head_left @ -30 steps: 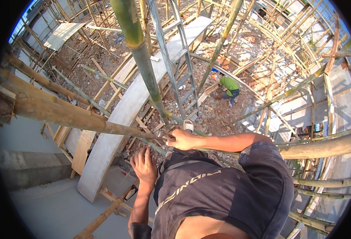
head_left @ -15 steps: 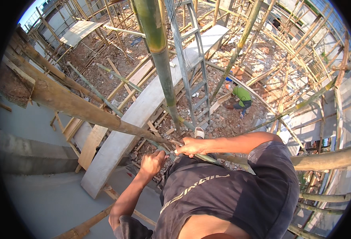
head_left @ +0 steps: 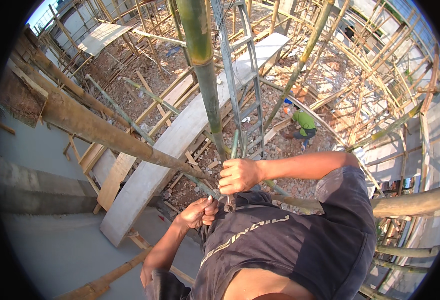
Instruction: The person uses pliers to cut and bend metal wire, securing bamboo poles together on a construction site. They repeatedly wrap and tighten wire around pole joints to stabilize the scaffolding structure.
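Handling pliers-like tool (head_left: 230,204): right hand (head_left: 240,176) clenched round it; left hand (head_left: 199,213) curled closed, nearer, contents unclear; next move likely needs steady grip.

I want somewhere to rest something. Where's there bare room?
The pale board has a bare stretch between the thick bamboo pole crossing it in view and its near end. Crowded: where the right hand grips a tool near the left hand, upright bamboo and ladder.

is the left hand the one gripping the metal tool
No, the right hand is wrapped around the metal tool, with its lower end sticking out beneath.
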`<state>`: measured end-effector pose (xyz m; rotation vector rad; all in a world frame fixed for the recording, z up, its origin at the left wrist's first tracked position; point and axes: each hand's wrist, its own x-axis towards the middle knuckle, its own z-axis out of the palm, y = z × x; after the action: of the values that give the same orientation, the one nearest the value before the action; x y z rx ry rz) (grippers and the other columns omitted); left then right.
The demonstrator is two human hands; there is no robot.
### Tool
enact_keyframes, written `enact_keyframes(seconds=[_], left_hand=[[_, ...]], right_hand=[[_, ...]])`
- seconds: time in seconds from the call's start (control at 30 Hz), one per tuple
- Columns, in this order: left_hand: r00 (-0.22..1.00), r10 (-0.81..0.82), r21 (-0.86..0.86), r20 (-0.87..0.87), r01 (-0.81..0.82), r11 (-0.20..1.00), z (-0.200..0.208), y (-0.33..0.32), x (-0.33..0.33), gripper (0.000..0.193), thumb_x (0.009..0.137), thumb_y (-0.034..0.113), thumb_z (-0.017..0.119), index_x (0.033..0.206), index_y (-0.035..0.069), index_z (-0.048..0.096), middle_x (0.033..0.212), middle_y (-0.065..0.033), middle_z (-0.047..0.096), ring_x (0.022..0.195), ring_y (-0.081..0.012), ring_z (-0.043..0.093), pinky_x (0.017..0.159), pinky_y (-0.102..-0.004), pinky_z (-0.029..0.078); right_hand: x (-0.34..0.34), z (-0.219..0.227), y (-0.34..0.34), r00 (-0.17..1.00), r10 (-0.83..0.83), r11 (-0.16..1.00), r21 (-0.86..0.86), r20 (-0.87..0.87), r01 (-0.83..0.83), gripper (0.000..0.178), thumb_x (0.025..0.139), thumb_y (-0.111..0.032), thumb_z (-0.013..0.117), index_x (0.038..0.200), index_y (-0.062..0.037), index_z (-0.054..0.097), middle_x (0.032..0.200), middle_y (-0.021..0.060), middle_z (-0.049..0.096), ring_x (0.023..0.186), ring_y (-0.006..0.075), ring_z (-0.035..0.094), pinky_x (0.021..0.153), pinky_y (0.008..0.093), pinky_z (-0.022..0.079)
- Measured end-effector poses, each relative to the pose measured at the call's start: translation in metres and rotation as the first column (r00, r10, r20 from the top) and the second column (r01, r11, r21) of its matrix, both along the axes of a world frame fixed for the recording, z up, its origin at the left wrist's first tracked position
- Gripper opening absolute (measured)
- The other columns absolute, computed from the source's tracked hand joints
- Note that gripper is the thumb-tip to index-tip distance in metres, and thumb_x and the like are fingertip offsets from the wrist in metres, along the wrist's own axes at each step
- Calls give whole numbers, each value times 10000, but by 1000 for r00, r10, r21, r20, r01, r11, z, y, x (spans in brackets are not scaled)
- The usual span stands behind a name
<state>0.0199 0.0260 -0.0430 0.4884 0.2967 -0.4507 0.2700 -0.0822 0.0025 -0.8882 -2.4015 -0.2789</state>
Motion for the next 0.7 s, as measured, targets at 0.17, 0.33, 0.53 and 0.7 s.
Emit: enact_keyframes(seconds=[0.17, 0.33, 0.53, 0.7], left_hand=[[962, 122, 965, 244, -228, -129, 14, 4, 10, 350, 1052, 303, 505, 1233, 22, 609, 986, -115, 655, 894, -272, 634, 786, -391, 483], [990, -28, 558, 138, -101, -824, 6, -37, 20, 532, 930, 190, 576, 1433, 35, 492, 1483, -146, 467, 1381, -305, 434, 1139, -542, 277], [982, -157, 39, 109, -162, -986, -37, -27, 20, 596, 915, 215, 521, 1482, 40, 472, 1524, -104, 444, 1480, -284, 340, 1163, -708, -22], [864, -477, -65, 163, -473, -879, -46, 15, 7, 488, 789, 229, 657, 1267, 151, 596, 1173, -64, 545, 1175, -237, 522, 1129, -585, 220]], right_hand=[[-9, -22, -9, 866, -483, 766, -539, -126, 349, 191, 738, -152, 690, 877, -76, 582, 706, 73, 589, 701, 317, 650, 604, 421, 466], [-5, -35, 5, 378, -901, 217, -976, -210, -25, 172, 882, -190, 654, 864, -27, 605, 554, 12, 460, 459, 204, 476, 414, 354, 362], [17, -31, 13, 325, -946, -257, -567, -20, -783, 172, 985, -219, 575, 935, -55, 575, 621, -92, 328, 501, 39, 323, 431, 238, 310], [2, -22, 0, 429, -902, -390, -351, -38, -851, 214, 1029, -227, 527, 878, -76, 545, 618, -104, 305, 509, 27, 311, 464, 222, 310]])
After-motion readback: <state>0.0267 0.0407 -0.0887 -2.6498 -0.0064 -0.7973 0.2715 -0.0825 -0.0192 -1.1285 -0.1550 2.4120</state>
